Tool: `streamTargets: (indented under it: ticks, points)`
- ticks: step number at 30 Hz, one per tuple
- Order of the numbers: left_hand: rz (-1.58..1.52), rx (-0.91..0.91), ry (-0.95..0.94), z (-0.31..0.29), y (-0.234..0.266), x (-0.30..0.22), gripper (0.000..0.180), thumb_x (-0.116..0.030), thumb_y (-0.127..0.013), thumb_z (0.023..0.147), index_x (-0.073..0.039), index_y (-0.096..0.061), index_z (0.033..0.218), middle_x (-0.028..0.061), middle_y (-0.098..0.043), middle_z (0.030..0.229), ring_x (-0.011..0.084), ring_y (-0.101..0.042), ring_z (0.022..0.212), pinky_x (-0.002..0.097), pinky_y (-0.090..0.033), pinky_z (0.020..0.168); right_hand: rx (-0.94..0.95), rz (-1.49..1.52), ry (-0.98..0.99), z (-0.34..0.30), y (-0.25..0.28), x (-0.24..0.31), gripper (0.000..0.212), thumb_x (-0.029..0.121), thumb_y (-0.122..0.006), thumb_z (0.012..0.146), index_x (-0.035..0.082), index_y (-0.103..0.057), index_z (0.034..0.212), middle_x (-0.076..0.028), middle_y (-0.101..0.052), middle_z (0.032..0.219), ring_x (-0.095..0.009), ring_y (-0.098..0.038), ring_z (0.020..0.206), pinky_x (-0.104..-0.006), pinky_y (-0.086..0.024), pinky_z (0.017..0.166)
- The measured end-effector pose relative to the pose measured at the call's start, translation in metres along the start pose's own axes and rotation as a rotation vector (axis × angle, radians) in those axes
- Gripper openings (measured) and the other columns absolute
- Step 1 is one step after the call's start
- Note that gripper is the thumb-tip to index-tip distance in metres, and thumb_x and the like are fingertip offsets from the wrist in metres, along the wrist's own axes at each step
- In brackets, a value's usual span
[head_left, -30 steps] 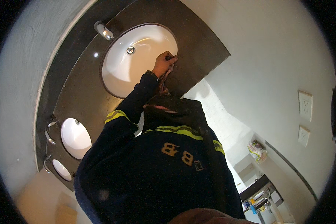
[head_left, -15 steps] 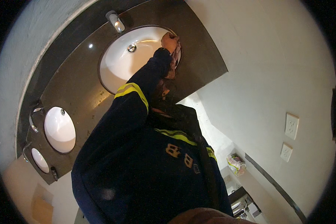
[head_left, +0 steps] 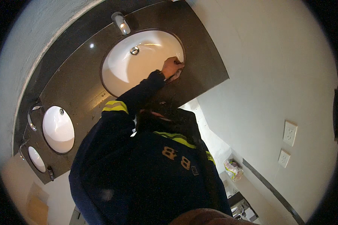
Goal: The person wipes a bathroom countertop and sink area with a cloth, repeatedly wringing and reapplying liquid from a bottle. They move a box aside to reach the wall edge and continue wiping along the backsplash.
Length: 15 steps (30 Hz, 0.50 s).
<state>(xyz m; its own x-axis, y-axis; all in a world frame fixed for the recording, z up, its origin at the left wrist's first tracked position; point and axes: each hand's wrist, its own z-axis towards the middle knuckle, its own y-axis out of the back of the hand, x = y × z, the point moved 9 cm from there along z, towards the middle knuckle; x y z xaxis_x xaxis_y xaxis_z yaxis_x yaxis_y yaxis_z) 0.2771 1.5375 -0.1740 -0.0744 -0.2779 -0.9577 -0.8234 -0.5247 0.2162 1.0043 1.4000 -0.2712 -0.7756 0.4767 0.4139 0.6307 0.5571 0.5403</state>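
My left hand reaches out from a dark blue sleeve with a yellow reflective band. It is clenched on a small pale cloth and presses it against the right rim of an oval white basin. The basin is set in a dark brown countertop. My right hand is out of sight. My dark jacket fills the lower middle of the view.
A chrome tap stands behind the basin and a drain sits in its bowl. Two more white basins lie along the counter at left. Two wall sockets and a crumpled packet are at right.
My left hand has slid along the basin's right rim, from the far side down toward the near side. The view has shifted, with the basin now more central.
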Motion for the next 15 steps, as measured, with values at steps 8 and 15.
streamTargets:
  ticks: [8, 15]
  points:
    - [-0.41, -0.567, 0.219, 0.068, 0.027, 0.001, 0.021, -0.014, -0.074, 0.085, 0.003, -0.064, 0.09, 0.0151, -0.068, 0.075, 0.0233, -0.065, 0.064, 0.0371, -0.051, 0.059, 0.004, 0.027, -0.003, 0.015, 0.012, 0.003, 0.026, 0.024, -0.07, 0.09, 0.004, -0.07, 0.106, -0.012, -0.073, 0.091, -0.016, -0.067, 0.075, -0.0307, -0.054, 0.066]
    - [-0.928, -0.71, 0.116, 0.098, 0.035, 0.013, 0.021, -0.012, -0.068, 0.09, 0.007, -0.062, 0.095, 0.0172, -0.067, 0.081, 0.023, -0.064, 0.067, 0.0344, -0.051, 0.062, -0.053, -0.103, 0.05, -0.006, 0.023, 0.013, 0.035, 0.032, -0.071, 0.088, 0.003, -0.069, 0.108, -0.011, -0.074, 0.094, -0.017, -0.07, 0.083, -0.0328, -0.056, 0.072]
